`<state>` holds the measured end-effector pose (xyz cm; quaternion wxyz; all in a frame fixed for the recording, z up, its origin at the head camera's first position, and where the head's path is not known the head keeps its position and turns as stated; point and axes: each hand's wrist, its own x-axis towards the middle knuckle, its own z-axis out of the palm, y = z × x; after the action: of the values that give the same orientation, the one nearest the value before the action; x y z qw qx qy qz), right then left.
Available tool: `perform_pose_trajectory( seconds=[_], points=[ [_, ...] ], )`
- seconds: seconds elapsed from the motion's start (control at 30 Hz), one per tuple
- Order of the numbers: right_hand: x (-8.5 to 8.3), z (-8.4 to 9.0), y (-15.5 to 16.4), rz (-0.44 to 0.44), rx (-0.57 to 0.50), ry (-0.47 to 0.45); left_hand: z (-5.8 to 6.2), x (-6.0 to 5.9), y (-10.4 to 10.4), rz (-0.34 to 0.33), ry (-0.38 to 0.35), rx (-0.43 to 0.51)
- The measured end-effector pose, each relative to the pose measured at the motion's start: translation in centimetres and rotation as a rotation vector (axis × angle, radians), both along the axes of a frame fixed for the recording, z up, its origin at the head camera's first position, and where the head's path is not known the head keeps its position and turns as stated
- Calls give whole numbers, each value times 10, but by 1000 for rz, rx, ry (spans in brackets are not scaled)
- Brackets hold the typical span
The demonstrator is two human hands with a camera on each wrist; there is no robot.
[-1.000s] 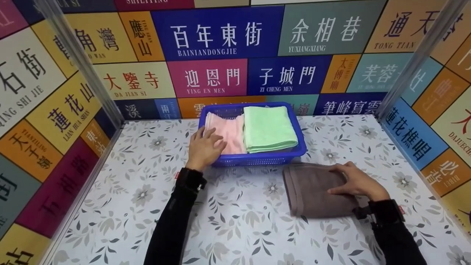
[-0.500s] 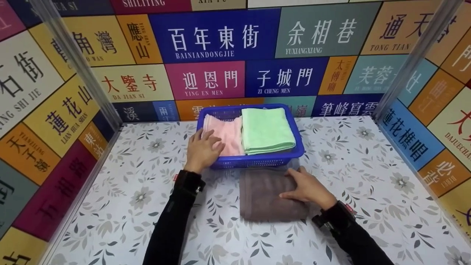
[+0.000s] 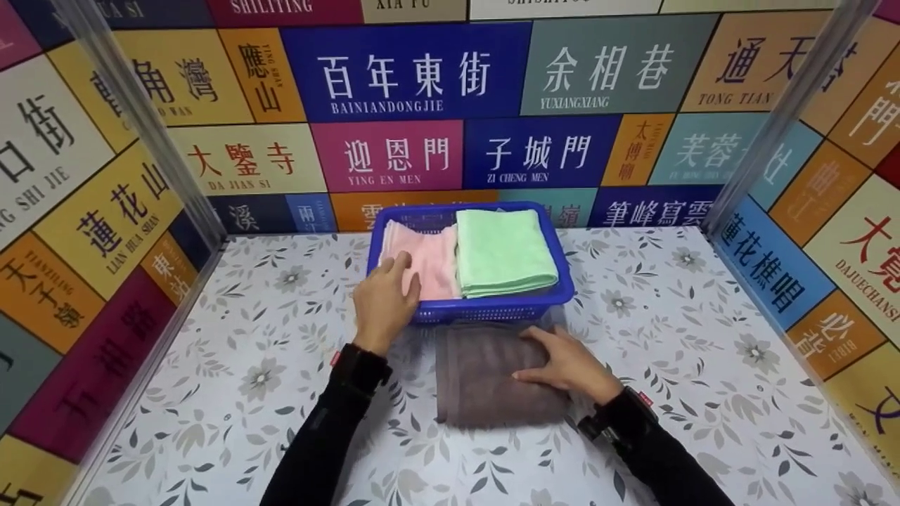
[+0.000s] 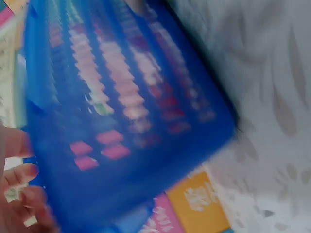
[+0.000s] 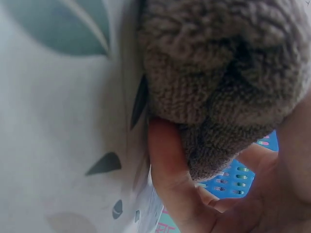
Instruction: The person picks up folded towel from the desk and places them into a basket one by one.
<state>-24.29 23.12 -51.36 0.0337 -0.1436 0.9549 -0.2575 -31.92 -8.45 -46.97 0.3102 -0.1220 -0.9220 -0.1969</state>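
We take this for a staged recording booth, not a home: behind the blue basket [image 3: 492, 309] rise walls [image 3: 415, 77] papered with street-name signs, metal corner posts [image 3: 133, 119] beside them, floral tabletop [image 3: 232, 365] beneath it.

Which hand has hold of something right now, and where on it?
The right hand grips the brown towel at its right edge, thumb underneath. The left hand rests on the blue basket's left front corner.
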Motion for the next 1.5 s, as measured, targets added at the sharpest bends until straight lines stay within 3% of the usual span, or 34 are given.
perform_pose_trajectory(
  seconds=[0.1, 0.3, 0.43, 0.53, 0.77, 0.9, 1.2, 1.5],
  points=[
    [2, -2, 0, 13, -9, 16, -2, 25, 9, -85, -66, -42],
    [4, -3, 2, 17, -22, -2, -22, 71, 25, -181, -381, -226],
    [4, -2, 2, 10, -41, -6, -38, 85, 36, -262, -543, -265],
    [3, -3, 1, 21, -52, -4, -47, 90, 43, -323, -605, -194],
    [3, -7, -3, 30, -62, -22, -57, 92, 49, -442, -694, 163],
    [3, -8, -4, 24, -79, -29, -57, 91, 51, -499, -702, 250],
    [3, -8, -9, 84, -111, -6, -55, 87, 54, -514, -645, 274],
    [4, 6, -8, 171, -116, 33, -38, 92, 58, -529, -629, 212]
  ],
)
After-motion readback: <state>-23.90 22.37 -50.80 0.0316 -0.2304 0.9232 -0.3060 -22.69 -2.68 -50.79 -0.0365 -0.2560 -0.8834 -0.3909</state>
